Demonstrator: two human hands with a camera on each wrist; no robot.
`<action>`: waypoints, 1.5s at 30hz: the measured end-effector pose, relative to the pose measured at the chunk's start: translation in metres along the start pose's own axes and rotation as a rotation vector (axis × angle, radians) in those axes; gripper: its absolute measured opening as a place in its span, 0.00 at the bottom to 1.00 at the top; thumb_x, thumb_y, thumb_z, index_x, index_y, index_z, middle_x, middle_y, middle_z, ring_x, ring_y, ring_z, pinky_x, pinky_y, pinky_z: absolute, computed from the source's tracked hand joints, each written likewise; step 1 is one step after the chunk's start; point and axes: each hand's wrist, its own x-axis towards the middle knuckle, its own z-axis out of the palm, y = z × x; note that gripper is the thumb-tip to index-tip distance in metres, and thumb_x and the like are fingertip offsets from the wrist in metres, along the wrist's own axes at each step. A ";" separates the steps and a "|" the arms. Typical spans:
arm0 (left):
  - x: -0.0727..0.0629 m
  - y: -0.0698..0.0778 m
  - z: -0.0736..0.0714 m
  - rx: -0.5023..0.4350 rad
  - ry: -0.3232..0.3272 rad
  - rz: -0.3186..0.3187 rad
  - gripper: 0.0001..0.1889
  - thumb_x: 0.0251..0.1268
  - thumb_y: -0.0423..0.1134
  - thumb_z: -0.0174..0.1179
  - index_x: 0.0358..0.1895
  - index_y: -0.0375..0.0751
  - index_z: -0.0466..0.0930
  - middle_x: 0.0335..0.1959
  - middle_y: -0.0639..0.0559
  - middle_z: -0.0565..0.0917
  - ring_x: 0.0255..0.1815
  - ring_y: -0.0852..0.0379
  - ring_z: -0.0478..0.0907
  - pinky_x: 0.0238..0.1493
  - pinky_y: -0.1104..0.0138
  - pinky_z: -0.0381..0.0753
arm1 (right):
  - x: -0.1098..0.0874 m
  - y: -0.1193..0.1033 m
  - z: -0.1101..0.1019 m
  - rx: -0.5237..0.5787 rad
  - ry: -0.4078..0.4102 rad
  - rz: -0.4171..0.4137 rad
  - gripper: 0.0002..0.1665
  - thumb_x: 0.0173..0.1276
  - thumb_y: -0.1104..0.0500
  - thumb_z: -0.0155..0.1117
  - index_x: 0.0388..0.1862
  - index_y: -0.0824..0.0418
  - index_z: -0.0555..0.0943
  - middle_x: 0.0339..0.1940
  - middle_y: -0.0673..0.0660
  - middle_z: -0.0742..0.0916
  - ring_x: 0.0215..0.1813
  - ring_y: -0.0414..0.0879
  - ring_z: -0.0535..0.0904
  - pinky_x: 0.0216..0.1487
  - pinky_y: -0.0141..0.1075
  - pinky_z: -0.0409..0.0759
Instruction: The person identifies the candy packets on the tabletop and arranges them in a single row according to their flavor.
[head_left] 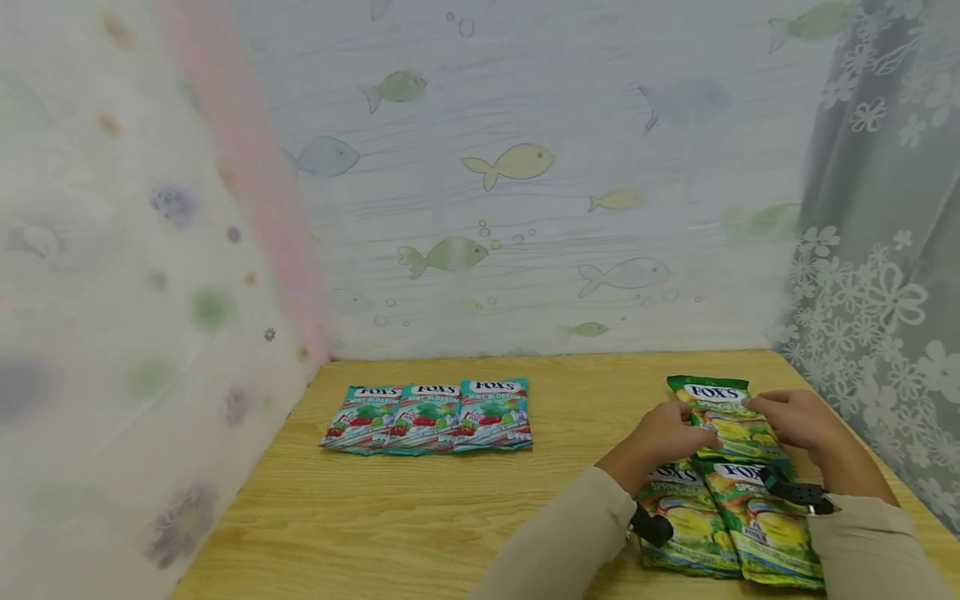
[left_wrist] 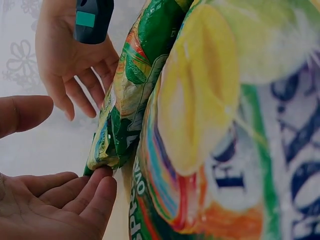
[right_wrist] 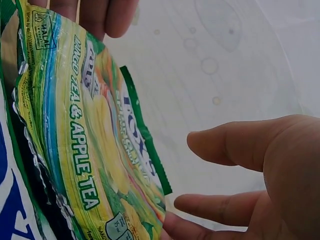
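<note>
A green-and-yellow FOX'S candy bag (head_left: 731,425) lies at the table's right, between my two hands. My left hand (head_left: 667,437) is at its left side; in the left wrist view, the fingertips (left_wrist: 102,187) touch the bag's edge while the thumb stands apart. At the opposite side is my right hand (head_left: 798,425). The right wrist view shows its thumb (right_wrist: 220,145) clear of the bag and its fingers by the edge. Two matching bags, a left one (head_left: 686,529) and a right one (head_left: 776,533), lie below, partly hidden by the wrists.
Three teal FOX'S mint bags (head_left: 427,417) overlap in a row on the left of the wooden table (head_left: 450,517). A fish-patterned sheet (head_left: 525,208) hangs behind the table. Pale cloth (head_left: 135,333) is on the left, and a flowered curtain (head_left: 885,317) on the right.
</note>
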 end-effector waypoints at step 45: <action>-0.020 -0.006 -0.067 -0.106 -0.038 0.232 0.32 0.64 0.48 0.72 0.72 0.53 0.75 0.59 0.58 0.85 0.57 0.62 0.83 0.50 0.64 0.86 | -0.016 -0.059 0.015 -0.083 0.055 -0.171 0.47 0.84 0.40 0.46 0.80 0.78 0.55 0.73 0.86 0.65 0.67 0.81 0.67 0.52 0.61 0.80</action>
